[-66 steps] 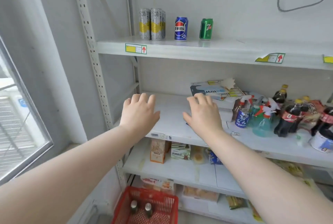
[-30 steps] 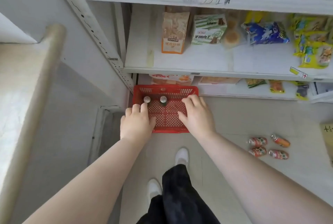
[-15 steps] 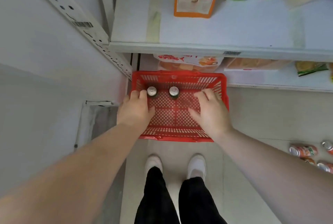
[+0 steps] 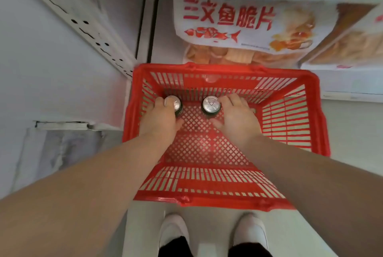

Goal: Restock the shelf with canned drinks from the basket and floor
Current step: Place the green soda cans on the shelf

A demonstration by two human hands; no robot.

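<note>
A red plastic basket (image 4: 217, 199) sits on the floor in front of the shelf's bottom level. Two dark cans with silver tops stand upright at its far end: the left can (image 4: 174, 102) and the right can (image 4: 211, 104). My left hand (image 4: 159, 120) is inside the basket and curls round the left can, one finger across its top edge and the thumb on its near side. My right hand (image 4: 236, 117) wraps the right can from the right, fingers behind it and thumb in front. The rest of the basket floor is bare mesh.
A white snack bag with red lettering (image 4: 228, 27) lies on the lowest shelf just behind the basket. The perforated white shelf upright (image 4: 87, 29) runs along the left, next to the wall. My two white shoes (image 4: 174, 229) stand just before the basket's near rim.
My view dropped from the upper shelves to the floor basket. Both hands went down into the basket and closed round the two cans; half a second ago they hovered open above them.
</note>
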